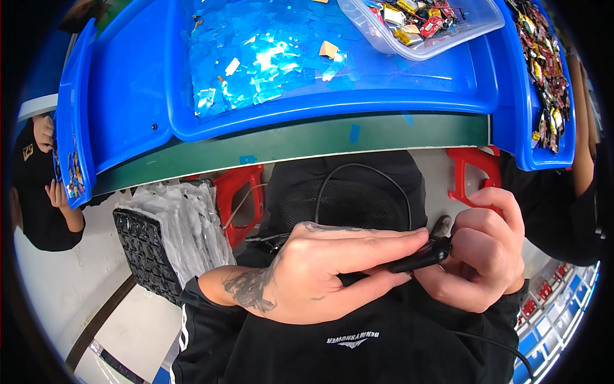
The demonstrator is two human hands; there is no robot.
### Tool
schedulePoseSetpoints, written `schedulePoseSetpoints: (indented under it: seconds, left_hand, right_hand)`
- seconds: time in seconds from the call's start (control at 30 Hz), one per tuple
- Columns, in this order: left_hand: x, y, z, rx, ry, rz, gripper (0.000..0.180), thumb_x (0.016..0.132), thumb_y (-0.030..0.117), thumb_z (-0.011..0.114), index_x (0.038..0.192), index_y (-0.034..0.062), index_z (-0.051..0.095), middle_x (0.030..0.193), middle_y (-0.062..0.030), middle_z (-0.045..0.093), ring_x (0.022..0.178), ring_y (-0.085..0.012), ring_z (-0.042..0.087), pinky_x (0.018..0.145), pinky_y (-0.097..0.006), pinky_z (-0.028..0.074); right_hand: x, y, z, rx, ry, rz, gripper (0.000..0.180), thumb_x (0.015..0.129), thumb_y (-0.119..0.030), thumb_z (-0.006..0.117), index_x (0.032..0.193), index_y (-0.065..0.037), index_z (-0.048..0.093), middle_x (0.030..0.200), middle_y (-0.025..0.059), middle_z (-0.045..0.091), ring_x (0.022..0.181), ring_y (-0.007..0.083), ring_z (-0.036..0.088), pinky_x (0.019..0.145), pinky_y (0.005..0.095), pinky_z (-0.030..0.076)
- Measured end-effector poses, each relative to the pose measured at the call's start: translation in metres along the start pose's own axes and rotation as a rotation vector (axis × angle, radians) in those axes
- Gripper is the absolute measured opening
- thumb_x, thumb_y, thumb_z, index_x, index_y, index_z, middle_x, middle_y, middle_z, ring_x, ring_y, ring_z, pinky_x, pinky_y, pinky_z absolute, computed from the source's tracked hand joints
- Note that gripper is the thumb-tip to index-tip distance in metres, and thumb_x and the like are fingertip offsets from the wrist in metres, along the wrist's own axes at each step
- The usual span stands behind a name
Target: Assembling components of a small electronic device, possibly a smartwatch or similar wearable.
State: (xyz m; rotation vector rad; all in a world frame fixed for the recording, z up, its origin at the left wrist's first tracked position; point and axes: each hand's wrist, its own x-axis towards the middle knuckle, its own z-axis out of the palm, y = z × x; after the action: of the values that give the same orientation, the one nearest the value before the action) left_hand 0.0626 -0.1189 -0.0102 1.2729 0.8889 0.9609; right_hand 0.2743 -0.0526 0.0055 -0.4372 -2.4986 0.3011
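Observation:
In front of my black shirt, my left hand (342, 259) holds a smooth, elongated black object (422, 256) between its straight fingers above and its thumb below. Part of that object is hidden by the hand, and its exact kind does not show. My right hand (478, 256) is closed, its fingers curled against the right end of the same object. A thin black cable (368, 168) loops behind my hands over dark cloth and black mesh. Another stretch of black cable (272, 238) runs beside my left wrist.
Ahead, a large blue tray (332, 105) on a green-edged table holds blue film pieces and a clear bin (441, 48) of small electronic parts. Blue trays flank it. Below are red stools (242, 205) and a bagged stack (173, 233). People sit at both sides.

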Motion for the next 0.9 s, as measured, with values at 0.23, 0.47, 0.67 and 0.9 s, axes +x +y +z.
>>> schedulePoseSetpoints:
  seconds: [0.23, 0.47, 0.67, 0.9]
  left_hand:
    - [0.001, 0.012, -0.004, -0.077, -0.058, -0.069, 0.041, 0.072, -0.01, 0.074, 0.112, -0.0122, 0.063, 0.109, -0.0251, 0.066, 0.096, -0.0291, 0.069, 0.081, -0.03, 0.056]
    - [0.004, 0.006, 0.0, -0.019, 0.018, 0.058, 0.042, 0.071, -0.01, 0.075, 0.112, -0.0122, 0.063, 0.11, -0.0249, 0.066, 0.097, -0.027, 0.069, 0.077, -0.027, 0.057]
    - [0.003, 0.004, -0.003, -0.01, 0.009, 0.012, 0.041, 0.073, -0.012, 0.072, 0.112, -0.0132, 0.062, 0.11, -0.0265, 0.065, 0.096, -0.0259, 0.069, 0.074, -0.025, 0.057]
    - [0.002, 0.005, -0.005, -0.093, -0.046, 0.04, 0.04, 0.073, -0.012, 0.071, 0.112, -0.016, 0.061, 0.109, -0.0283, 0.065, 0.093, -0.0265, 0.07, 0.076, -0.028, 0.056]
  right_hand:
    - [-0.003, -0.002, 0.0, 0.068, 0.095, 0.033, 0.025, 0.042, -0.024, 0.066, 0.067, -0.024, 0.064, 0.078, -0.0008, 0.04, 0.06, 0.0138, 0.048, 0.066, 0.0347, 0.045]
    - [0.002, 0.003, 0.001, 0.045, 0.064, -0.002, 0.029, 0.036, -0.018, 0.069, 0.063, -0.026, 0.063, 0.077, 0.0011, 0.034, 0.056, 0.0147, 0.044, 0.059, 0.0359, 0.039]
    - [-0.002, 0.004, -0.001, 0.085, 0.042, 0.019, 0.027, 0.041, -0.015, 0.069, 0.067, -0.022, 0.065, 0.08, 0.0005, 0.038, 0.058, 0.0139, 0.047, 0.064, 0.0356, 0.043]
    - [-0.005, 0.001, 0.004, 0.237, 0.233, 0.114, 0.027, 0.042, -0.002, 0.064, 0.063, -0.018, 0.063, 0.079, 0.0006, 0.039, 0.052, 0.0111, 0.045, 0.063, 0.0319, 0.045]
